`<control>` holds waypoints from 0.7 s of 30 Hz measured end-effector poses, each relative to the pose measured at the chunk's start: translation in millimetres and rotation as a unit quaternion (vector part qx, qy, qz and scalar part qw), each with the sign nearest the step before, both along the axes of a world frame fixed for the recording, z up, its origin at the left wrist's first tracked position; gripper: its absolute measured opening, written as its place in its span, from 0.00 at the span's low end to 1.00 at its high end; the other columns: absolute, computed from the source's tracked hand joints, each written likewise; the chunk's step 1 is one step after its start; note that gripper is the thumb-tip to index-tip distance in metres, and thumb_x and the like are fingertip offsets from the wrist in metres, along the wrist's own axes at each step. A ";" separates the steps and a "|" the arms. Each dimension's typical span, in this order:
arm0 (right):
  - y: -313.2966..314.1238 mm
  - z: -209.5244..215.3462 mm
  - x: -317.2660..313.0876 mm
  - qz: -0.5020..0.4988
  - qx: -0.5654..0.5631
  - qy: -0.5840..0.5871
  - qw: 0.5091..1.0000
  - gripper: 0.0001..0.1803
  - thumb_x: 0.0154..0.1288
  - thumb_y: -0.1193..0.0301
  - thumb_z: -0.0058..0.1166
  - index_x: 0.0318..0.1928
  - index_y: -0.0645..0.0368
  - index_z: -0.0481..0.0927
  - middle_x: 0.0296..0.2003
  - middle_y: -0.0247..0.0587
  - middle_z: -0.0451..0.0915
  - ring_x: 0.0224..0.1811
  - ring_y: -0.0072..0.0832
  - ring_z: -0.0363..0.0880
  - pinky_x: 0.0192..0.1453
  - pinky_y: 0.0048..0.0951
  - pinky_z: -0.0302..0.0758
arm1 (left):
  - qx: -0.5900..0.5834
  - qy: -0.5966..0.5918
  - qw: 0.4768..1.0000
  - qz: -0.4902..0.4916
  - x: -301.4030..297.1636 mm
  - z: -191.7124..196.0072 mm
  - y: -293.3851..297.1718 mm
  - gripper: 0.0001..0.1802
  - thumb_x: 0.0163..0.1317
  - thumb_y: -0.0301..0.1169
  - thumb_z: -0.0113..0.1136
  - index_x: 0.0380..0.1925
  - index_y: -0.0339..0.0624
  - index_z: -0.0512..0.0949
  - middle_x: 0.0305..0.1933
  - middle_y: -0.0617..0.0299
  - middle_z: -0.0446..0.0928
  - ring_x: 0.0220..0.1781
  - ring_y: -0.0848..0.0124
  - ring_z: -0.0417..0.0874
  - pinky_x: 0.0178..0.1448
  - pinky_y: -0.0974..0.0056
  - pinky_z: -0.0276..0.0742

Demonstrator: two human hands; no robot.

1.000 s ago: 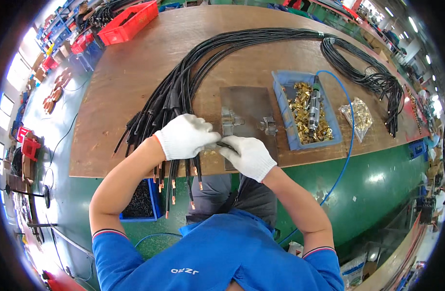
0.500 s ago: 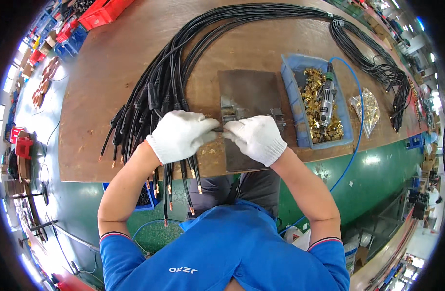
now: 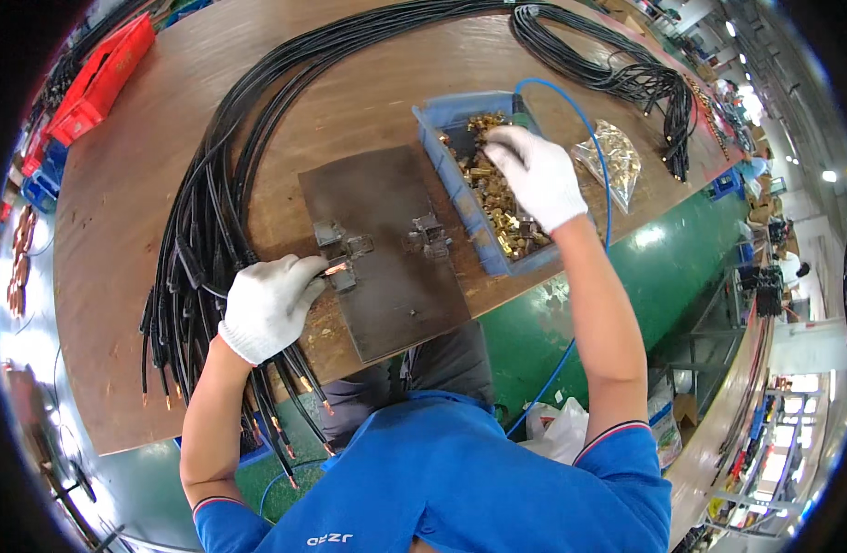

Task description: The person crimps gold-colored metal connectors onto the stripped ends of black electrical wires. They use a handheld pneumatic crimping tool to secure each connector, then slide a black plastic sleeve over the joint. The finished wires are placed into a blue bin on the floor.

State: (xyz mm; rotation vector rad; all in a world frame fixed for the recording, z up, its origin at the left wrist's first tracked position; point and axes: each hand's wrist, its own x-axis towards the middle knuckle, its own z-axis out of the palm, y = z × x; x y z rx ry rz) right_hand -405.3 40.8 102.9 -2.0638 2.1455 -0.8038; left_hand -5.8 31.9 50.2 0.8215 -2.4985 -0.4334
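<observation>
My left hand (image 3: 268,306), in a white glove, pinches the bare copper end of a black cable (image 3: 336,269) at the left edge of a dark metal plate (image 3: 386,276) with small clamps (image 3: 340,247). A thick bundle of black cables (image 3: 197,230) curves across the wooden table under that hand. My right hand (image 3: 534,175), also gloved, reaches into the blue tray (image 3: 434,138) of brass fittings (image 3: 497,198), fingers down among the parts. Whether it grips one is hidden.
A clear bag of brass parts (image 3: 610,158) lies right of the tray. A blue hose (image 3: 594,138) loops over the tray and off the table edge. Red bins (image 3: 100,78) stand at the far left. More coiled black cables (image 3: 626,74) lie at the back right.
My right hand has left the plate, where it met the left hand, and moved up right into the blue tray. The left hand stays at the plate holding the cable end.
</observation>
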 end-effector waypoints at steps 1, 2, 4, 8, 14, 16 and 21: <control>-4.0 4.5 -8.0 -0.004 0.030 0.046 0.998 0.16 0.74 0.59 0.61 0.56 0.50 0.87 0.50 0.47 0.90 0.54 0.49 0.88 0.59 0.44 0.82 | -0.003 0.007 1.000 -0.001 0.6 0.2 -0.4 0.13 0.65 0.30 0.71 0.48 0.44 0.84 0.33 0.51 0.83 0.35 0.49 0.88 0.39 0.50 0.83; -9.4 0.5 -17.3 0.032 0.030 0.109 0.993 0.16 0.72 0.60 0.61 0.55 0.50 0.87 0.50 0.47 0.90 0.55 0.49 0.87 0.60 0.45 0.82 | 0.001 0.003 1.000 0.001 0.1 -0.4 -0.5 0.13 0.64 0.29 0.72 0.48 0.43 0.84 0.33 0.51 0.82 0.34 0.49 0.88 0.39 0.50 0.83; -20.0 -12.3 -21.8 0.086 0.048 0.225 0.969 0.15 0.70 0.64 0.61 0.54 0.50 0.86 0.51 0.47 0.89 0.55 0.49 0.86 0.61 0.48 0.82 | -0.005 0.006 1.000 0.000 1.9 -1.9 -0.8 0.13 0.64 0.30 0.71 0.48 0.43 0.85 0.33 0.51 0.82 0.34 0.49 0.87 0.39 0.50 0.83; -45.0 -25.5 -12.3 0.141 0.164 0.374 0.902 0.16 0.68 0.69 0.57 0.55 0.51 0.84 0.52 0.49 0.89 0.56 0.51 0.86 0.63 0.53 0.81 | -0.019 -0.002 1.000 0.005 5.6 -8.2 -1.9 0.13 0.66 0.32 0.70 0.49 0.45 0.85 0.32 0.51 0.82 0.33 0.49 0.87 0.38 0.50 0.82; -62.3 -31.4 -6.7 0.147 0.195 0.377 0.893 0.16 0.66 0.71 0.59 0.55 0.53 0.82 0.46 0.52 0.90 0.50 0.52 0.89 0.56 0.53 0.84 | -0.018 -0.004 0.999 0.028 7.9 -9.5 -0.6 0.12 0.69 0.33 0.68 0.50 0.45 0.85 0.33 0.51 0.83 0.34 0.49 0.87 0.41 0.50 0.83; -62.3 -33.6 -11.7 0.164 0.189 0.369 0.895 0.16 0.66 0.70 0.60 0.54 0.53 0.81 0.44 0.52 0.90 0.48 0.53 0.89 0.54 0.53 0.84 | 0.000 -0.011 0.999 0.037 7.4 -8.7 0.1 0.12 0.69 0.32 0.68 0.51 0.44 0.86 0.36 0.50 0.84 0.38 0.49 0.88 0.44 0.50 0.84; -48.5 -41.8 -28.9 0.168 0.076 0.273 0.944 0.17 0.66 0.66 0.62 0.55 0.51 0.83 0.45 0.53 0.89 0.49 0.53 0.89 0.55 0.52 0.84 | 0.011 -0.013 0.999 0.038 7.5 -12.7 -1.5 0.13 0.70 0.31 0.67 0.53 0.45 0.86 0.38 0.49 0.85 0.40 0.48 0.88 0.46 0.49 0.84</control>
